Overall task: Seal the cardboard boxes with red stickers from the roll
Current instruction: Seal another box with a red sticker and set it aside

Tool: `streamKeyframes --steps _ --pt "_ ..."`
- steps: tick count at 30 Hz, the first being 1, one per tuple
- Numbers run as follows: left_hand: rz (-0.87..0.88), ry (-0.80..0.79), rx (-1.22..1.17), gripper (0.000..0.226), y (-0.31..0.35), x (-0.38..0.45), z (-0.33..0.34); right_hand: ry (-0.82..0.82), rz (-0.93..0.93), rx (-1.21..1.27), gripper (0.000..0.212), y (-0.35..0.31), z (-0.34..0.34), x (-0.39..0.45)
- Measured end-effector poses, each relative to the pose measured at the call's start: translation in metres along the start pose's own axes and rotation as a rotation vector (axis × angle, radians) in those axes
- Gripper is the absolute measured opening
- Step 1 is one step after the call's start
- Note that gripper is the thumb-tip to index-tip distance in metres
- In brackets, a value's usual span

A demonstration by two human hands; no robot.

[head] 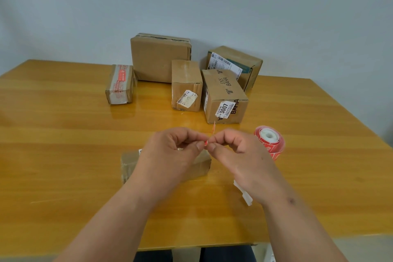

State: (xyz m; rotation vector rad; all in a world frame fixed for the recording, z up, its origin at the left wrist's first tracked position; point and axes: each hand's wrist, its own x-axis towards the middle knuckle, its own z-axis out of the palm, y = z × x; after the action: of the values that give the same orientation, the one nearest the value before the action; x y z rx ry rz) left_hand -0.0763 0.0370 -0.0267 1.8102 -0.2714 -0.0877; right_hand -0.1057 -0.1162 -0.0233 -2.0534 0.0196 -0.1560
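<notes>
We hold a small red sticker (213, 129), thin and paper-like, edge-on between both hands: our left hand (170, 151) pinches its lower end with curled fingers, and our right hand (236, 153) pinches it just beside, fingertips almost touching. Under the left hand lies a low, creased cardboard box (127, 162), mostly hidden. The sticker roll (269, 141), a glossy red coil round a white core, sits at three o'clock from our hands. White backing strips (244, 194), possibly peeled liner, lie beneath the right wrist. At twelve o'clock five matte brown boxes (223, 95) cluster on the lacquered wooden table (63, 155); the leftmost box (120, 84) carries a red label.
</notes>
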Motion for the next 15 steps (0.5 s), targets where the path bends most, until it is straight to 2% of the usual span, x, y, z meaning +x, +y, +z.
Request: streamKeyframes --steps 11,15 --pt "-0.041 -0.044 -0.036 0.020 -0.0007 0.0019 0.0014 0.018 0.025 0.042 0.010 0.0034 -0.0010 0.0003" --pt "-0.043 -0.048 -0.046 0.015 0.0015 0.0017 0.0021 0.032 0.012 0.026 0.010 0.0043 -0.0001 0.0003"
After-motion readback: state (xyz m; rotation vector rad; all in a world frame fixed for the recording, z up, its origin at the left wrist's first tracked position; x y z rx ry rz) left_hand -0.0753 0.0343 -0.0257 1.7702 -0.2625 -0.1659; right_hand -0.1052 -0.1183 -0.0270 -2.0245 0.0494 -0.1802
